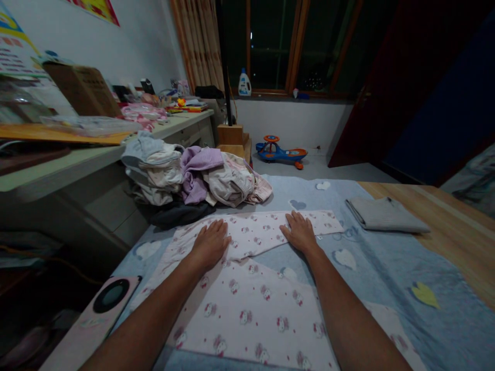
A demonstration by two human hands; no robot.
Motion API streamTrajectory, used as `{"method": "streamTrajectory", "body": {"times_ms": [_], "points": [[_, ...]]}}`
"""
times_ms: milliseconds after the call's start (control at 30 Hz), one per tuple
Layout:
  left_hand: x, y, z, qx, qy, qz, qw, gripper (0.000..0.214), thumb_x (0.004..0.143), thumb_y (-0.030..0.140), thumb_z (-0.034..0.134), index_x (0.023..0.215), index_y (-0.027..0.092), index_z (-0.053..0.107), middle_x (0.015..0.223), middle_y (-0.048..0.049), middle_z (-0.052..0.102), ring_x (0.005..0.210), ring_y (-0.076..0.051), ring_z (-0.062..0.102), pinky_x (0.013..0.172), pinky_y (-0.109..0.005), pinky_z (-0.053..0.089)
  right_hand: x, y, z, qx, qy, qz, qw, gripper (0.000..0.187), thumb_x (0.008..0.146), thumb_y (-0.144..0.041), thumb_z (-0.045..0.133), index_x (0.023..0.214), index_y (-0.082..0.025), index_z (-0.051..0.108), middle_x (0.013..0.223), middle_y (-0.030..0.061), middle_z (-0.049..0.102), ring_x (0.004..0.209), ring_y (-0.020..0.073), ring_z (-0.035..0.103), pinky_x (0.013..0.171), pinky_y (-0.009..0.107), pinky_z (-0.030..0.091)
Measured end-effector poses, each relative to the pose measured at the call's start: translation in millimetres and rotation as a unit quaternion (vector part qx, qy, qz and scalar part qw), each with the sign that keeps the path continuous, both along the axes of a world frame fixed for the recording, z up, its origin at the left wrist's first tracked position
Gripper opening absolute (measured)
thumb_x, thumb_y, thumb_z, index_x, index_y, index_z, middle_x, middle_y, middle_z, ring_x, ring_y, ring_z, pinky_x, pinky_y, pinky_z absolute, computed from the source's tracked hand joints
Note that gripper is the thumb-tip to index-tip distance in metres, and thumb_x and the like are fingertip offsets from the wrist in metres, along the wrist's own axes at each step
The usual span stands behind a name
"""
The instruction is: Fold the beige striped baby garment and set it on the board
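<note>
Our left hand point(211, 245) and right hand point(299, 232) lie flat and open on the pink-printed white garment point(247, 309), well apart and gripping nothing, with the fingers spread on its folded upper edge. The garment spreads beneath and between both hands, over a pale blue blanket point(390, 273) with heart shapes, which covers a wooden table point(452, 221). Just beyond our hands sits a heap of crumpled clothes point(189, 175), and a folded gray cloth point(384, 214) lies to our right. A pink phone point(104, 304) rests at the near left edge. To our left, a desk point(174, 121) holds a cardboard box point(83, 90) and assorted clutter. Further off, we see a blue ride-on toy point(280, 152) on the floor and a white detergent bottle point(244, 83) on the windowsill point(294, 97).
</note>
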State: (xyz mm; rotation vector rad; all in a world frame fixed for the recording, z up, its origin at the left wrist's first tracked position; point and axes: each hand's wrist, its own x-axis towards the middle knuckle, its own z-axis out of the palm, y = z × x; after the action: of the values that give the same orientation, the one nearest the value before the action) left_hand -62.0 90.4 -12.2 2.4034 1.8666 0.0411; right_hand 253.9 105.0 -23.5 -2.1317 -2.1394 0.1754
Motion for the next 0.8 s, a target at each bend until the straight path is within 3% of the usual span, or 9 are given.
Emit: {"method": "streamTrajectory", "body": {"times_ms": [167,300,400,600,800], "points": [[37,26,9.4,0.075,-0.076,-0.029,0.994,0.053,0.093,0.026,0.04,0.142,0.007,0.045,0.147,-0.0212,0.05,0.139,-0.03,0.044,0.115,-0.045,0.034,0,1,0.1,-0.004,0.008,-0.001,1.0,0.06,0.099,-0.049,0.039,0.15,-0.017,0.04,0.163,0.0126,0.027,0.15,0.0285,0.02,0.119,0.052,0.014],[58,56,5.7,0.099,-0.168,-0.014,0.981,0.07,0.088,0.021,0.043,0.151,-0.002,0.024,0.156,-0.0258,0.035,0.145,-0.03,0.034,0.119,-0.043,0.03,-1,0,2.5,-0.007,0.013,-0.002,1.0,0.061,0.099,-0.049,0.039,0.15,-0.017,0.04,0.163,0.0128,0.027,0.15,0.029,0.02,0.119,0.052,0.014],[71,71,3.2,0.134,-0.246,-0.011,0.96,0.083,0.083,0.02,0.048,0.155,0.003,0.01,0.159,-0.025,0.027,0.149,-0.032,0.026,0.12,-0.049,0.027,-1,-1,3.5,-0.007,0.017,-0.002,1.0,0.061,0.099,-0.05,0.039,0.15,-0.017,0.04,0.163,0.0127,0.027,0.15,0.0288,0.02,0.119,0.052,0.014],[98,76,18.3,0.211,-0.217,0.025,0.953,0.088,0.08,0.026,0.057,0.155,0.009,0.014,0.164,-0.0216,0.013,0.152,-0.036,0.013,0.12,-0.053,0.019,-1,0,1.7,0.003,0.013,-0.002,1.0,0.06,0.098,-0.05,0.04,0.149,-0.018,0.041,0.162,0.0122,0.028,0.15,0.0289,0.021,0.119,0.051,0.015],[116,88,21.9,0.173,-0.167,0.003,0.971,0.083,0.082,0.028,0.058,0.156,0.013,0.023,0.167,-0.0142,0.015,0.149,-0.038,0.018,0.118,-0.054,0.023,-1,0,1.3,0.001,0.017,-0.007,1.0,0.06,0.098,-0.05,0.04,0.15,-0.02,0.041,0.163,0.0116,0.028,0.15,0.0281,0.021,0.119,0.05,0.014]]}}
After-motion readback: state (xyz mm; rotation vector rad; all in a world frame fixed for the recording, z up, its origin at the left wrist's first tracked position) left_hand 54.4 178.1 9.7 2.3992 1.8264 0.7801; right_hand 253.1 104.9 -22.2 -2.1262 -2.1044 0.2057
